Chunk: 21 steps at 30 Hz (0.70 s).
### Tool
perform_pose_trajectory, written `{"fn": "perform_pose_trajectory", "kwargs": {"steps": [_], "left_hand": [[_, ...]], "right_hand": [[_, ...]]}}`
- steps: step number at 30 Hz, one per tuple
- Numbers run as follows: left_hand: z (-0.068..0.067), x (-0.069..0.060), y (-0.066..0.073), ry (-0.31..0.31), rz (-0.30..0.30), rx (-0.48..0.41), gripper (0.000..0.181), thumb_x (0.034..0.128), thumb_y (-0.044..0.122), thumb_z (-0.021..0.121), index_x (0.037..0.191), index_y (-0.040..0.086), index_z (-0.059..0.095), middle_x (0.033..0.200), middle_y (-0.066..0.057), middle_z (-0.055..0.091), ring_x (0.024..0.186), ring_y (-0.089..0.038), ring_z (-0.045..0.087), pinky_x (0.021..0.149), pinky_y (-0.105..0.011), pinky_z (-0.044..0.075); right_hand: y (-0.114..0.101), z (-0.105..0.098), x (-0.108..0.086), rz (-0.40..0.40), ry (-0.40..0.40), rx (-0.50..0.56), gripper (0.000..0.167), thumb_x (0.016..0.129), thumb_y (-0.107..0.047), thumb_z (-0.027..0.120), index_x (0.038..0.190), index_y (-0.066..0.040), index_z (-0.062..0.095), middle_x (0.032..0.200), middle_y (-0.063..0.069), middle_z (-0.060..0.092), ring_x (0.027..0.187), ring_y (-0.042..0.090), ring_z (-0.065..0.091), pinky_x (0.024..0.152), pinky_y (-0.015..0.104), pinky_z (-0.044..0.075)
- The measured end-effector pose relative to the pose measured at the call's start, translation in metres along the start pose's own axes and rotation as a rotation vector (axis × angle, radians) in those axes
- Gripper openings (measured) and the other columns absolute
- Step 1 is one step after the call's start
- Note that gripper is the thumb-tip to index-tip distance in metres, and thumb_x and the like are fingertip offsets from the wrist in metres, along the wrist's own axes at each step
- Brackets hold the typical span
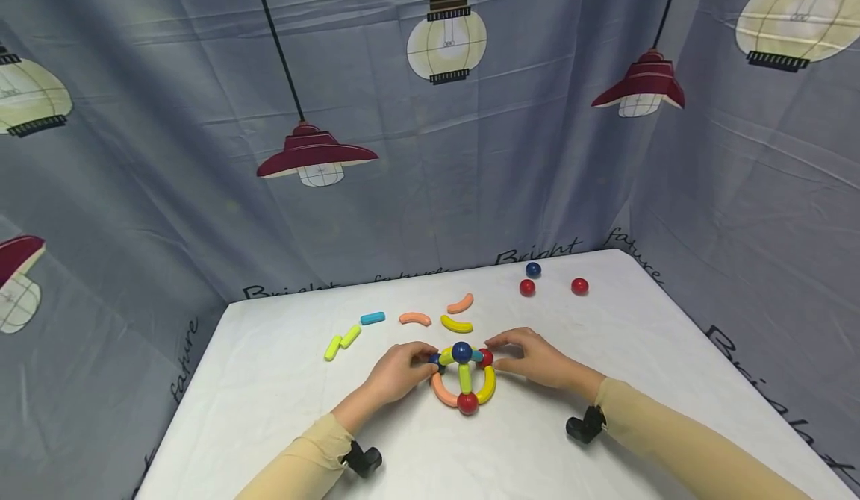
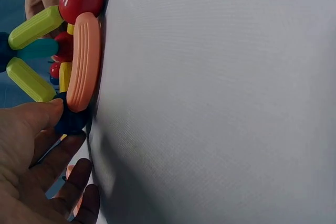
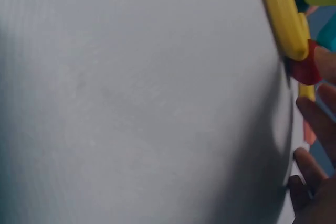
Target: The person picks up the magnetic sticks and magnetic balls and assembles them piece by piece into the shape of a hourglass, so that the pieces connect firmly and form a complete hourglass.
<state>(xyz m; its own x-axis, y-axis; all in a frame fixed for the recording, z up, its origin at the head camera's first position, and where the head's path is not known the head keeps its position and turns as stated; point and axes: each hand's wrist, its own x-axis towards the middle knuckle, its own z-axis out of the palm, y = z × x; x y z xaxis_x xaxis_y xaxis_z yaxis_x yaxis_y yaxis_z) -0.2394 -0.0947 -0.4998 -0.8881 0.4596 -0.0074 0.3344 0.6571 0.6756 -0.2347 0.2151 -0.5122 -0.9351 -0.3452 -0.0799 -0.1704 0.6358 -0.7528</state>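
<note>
A small pyramid of sticks and balls stands on the white table, topped by a blue ball (image 1: 461,351), with a red ball (image 1: 467,403) at its near corner. Curved orange (image 2: 84,61) and yellow (image 3: 284,17) sticks form its round base. My left hand (image 1: 396,373) pinches the blue ball (image 2: 71,121) at the left corner between thumb and fingers. At the right corner, my right hand (image 1: 537,358) holds the red ball (image 3: 304,72), thumb on its upper side; the fingertips' contact is partly hidden. Green sticks and a light-blue stick (image 2: 38,49) rise to the top.
Behind the pyramid lie two orange sticks (image 1: 415,319) and a yellow one (image 1: 457,325). Two green sticks (image 1: 332,348) and a blue stick (image 1: 372,319) are at the back left. A loose blue ball (image 1: 534,269) and two red balls (image 1: 580,286) sit at the back right.
</note>
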Motion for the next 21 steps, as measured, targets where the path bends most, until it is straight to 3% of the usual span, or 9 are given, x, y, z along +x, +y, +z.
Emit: {"fn": "perform_pose_trajectory", "kwargs": {"steps": [5,11,21], "left_hand": [[0.0,0.0,0.001,-0.005,-0.016,-0.005,0.032,0.0972,0.025,0.071,0.126,0.013,0.07,0.111,0.003,0.072,0.103,-0.016,0.062,0.095,-0.044,0.051],[0.001,0.001,-0.001,-0.003,-0.03,-0.001,0.032,0.0971,0.026,0.071,0.127,0.014,0.07,0.113,0.002,0.071,0.108,-0.018,0.063,0.098,-0.046,0.05],[0.002,-0.001,0.0,0.015,-0.012,-0.015,0.032,0.0966,0.025,0.071,0.125,0.012,0.071,0.112,0.001,0.072,0.104,-0.017,0.062,0.096,-0.046,0.051]], "right_hand": [[0.007,0.006,0.003,0.033,-0.019,0.083,0.036,0.092,-0.039,0.077,0.126,-0.032,0.07,0.14,-0.001,0.058,0.144,0.035,0.035,0.115,0.066,0.026],[0.009,0.011,0.006,0.063,-0.019,0.135,0.039,0.092,-0.043,0.076,0.129,-0.032,0.068,0.149,0.004,0.051,0.148,0.035,0.029,0.116,0.066,0.023],[0.008,0.016,0.004,0.058,0.032,0.181,0.035,0.093,-0.038,0.076,0.127,-0.032,0.071,0.148,0.005,0.052,0.146,0.035,0.032,0.115,0.069,0.023]]}}
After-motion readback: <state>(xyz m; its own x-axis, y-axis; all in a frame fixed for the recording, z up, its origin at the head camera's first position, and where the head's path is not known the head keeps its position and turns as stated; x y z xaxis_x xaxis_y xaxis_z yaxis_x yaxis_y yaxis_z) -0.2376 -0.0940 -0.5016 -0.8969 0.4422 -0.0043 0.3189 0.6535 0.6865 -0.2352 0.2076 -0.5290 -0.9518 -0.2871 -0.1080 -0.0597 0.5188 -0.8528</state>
